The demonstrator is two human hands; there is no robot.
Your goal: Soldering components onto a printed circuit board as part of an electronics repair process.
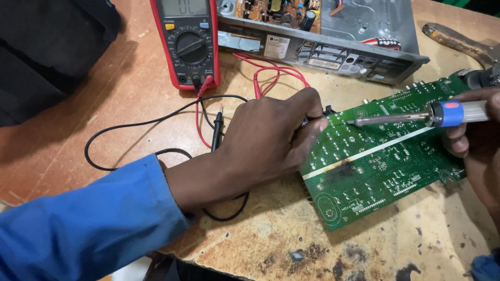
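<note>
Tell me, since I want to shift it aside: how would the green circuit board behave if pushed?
The green circuit board looks like a thin flat panel, so probably stiff and light. It lies flat on the worn table, so it would likely slide, not tip. The left hand steadies its edge while the right hand holds a soldering iron over it.

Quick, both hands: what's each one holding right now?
Left hand: fingers pinched at the green circuit board edge; what they grip cannot be told.
Right hand: closed on the soldering iron.

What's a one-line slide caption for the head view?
Left hand steadies a green circuit board while right hand touches a soldering iron to it.
</note>
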